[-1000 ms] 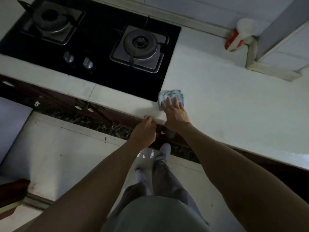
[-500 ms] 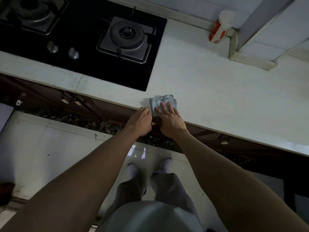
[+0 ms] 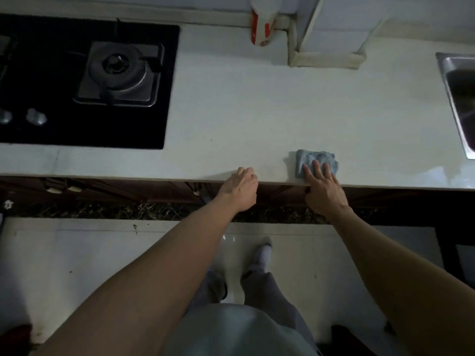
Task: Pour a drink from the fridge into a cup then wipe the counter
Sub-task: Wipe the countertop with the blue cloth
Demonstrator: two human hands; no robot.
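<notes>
A small folded blue cloth (image 3: pixel 317 160) lies on the white counter (image 3: pixel 244 104) close to its front edge. My right hand (image 3: pixel 324 187) presses flat on the cloth, fingers spread over its near half, thumb hooked under the counter edge. My left hand (image 3: pixel 240 187) rests at the counter's front edge to the left of the cloth, fingers curled onto the edge and holding nothing. No cup or drink container from the fridge is in view.
A black gas hob (image 3: pixel 84 80) with a burner and two knobs fills the counter's left part. A red and white bottle (image 3: pixel 262 27) stands at the back wall beside a white pillar base (image 3: pixel 326 56). A steel sink (image 3: pixel 460 98) sits at the far right.
My right hand has slid the cloth to the right along the counter's front edge, away from the hob corner. The left hand stays at the edge, now farther from the right one.
</notes>
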